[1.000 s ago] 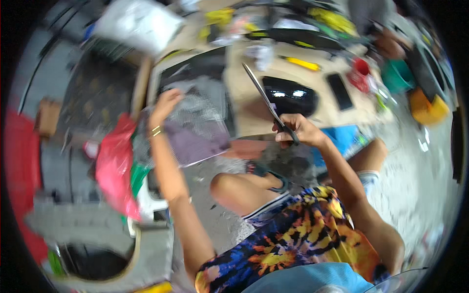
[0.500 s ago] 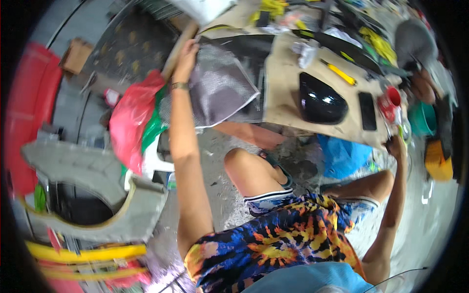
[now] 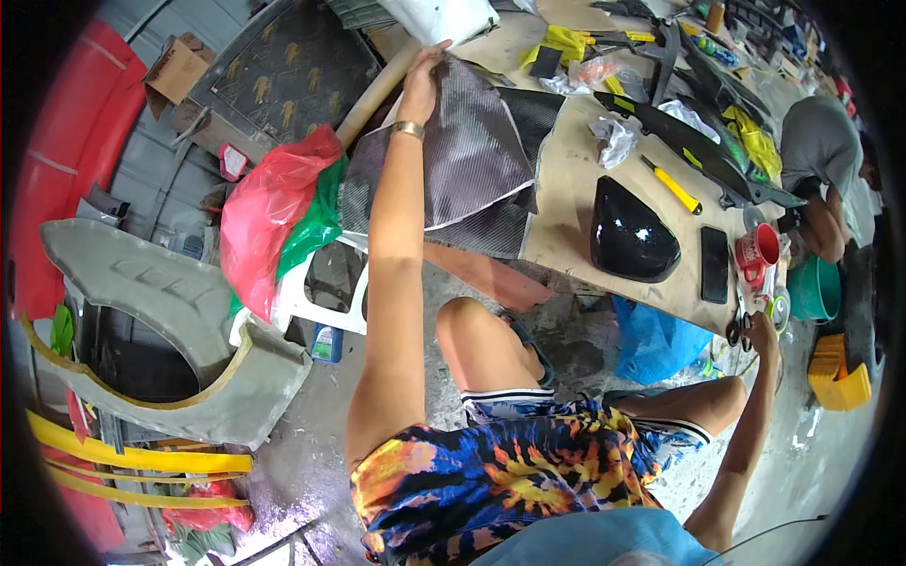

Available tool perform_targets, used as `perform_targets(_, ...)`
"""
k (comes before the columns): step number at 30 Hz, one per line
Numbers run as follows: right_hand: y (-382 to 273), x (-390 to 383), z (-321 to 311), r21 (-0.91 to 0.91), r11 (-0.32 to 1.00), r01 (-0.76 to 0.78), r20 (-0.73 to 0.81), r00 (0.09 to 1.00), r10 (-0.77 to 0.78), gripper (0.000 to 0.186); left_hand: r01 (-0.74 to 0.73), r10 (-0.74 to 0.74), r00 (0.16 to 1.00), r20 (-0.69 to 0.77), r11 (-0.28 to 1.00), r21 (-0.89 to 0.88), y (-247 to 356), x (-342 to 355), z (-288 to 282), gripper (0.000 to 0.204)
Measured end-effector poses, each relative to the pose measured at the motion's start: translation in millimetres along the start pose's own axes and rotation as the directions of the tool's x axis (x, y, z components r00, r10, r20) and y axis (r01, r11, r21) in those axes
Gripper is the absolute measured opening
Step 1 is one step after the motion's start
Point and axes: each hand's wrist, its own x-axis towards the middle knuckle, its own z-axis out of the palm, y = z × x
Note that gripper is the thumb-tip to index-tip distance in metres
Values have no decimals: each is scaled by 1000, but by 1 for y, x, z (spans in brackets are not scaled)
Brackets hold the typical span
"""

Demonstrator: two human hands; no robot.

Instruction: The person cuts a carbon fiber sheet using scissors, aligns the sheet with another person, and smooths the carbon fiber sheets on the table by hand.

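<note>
My left hand [image 3: 423, 75] is closed on the upper edge of a patterned dark fabric sheet [image 3: 472, 151], over a darker woven sheet [image 3: 538, 123] on the board [image 3: 557, 245]. My right hand [image 3: 761, 332] is at the board's right edge, fingers curled at the handles of scissors [image 3: 738, 325]. Close by it are a black phone [image 3: 714, 264], a red mug [image 3: 755, 253] and a roll [image 3: 778, 311]. A glossy black shell [image 3: 634, 231] and a yellow cutter [image 3: 672, 184] rest on the board.
Red and green bags [image 3: 269, 222] hang left. A grey panel [image 3: 160, 302] and yellow strips [image 3: 142, 457] stand lower left. Another person [image 3: 821, 151] crouches right, near a green bucket [image 3: 813, 288] and yellow container [image 3: 835, 377]. A blue bag [image 3: 651, 344] lies below the board.
My left hand has moved up along the sheet to its far edge. My right hand has carried the scissors from over the board out to its right edge and lowered them.
</note>
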Motion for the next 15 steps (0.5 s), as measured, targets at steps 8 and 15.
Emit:
perform_targets(8, -383, 25, -81, 690, 702, 175, -29, 976, -215, 42, -125, 59, 937, -343, 977, -173, 45, -120, -79, 23)
perform_targets(15, -558, 105, 48, 408, 792, 455, -295, 886, -357, 87, -13, -109, 895, -433, 963, -269, 46, -160, -101, 42)
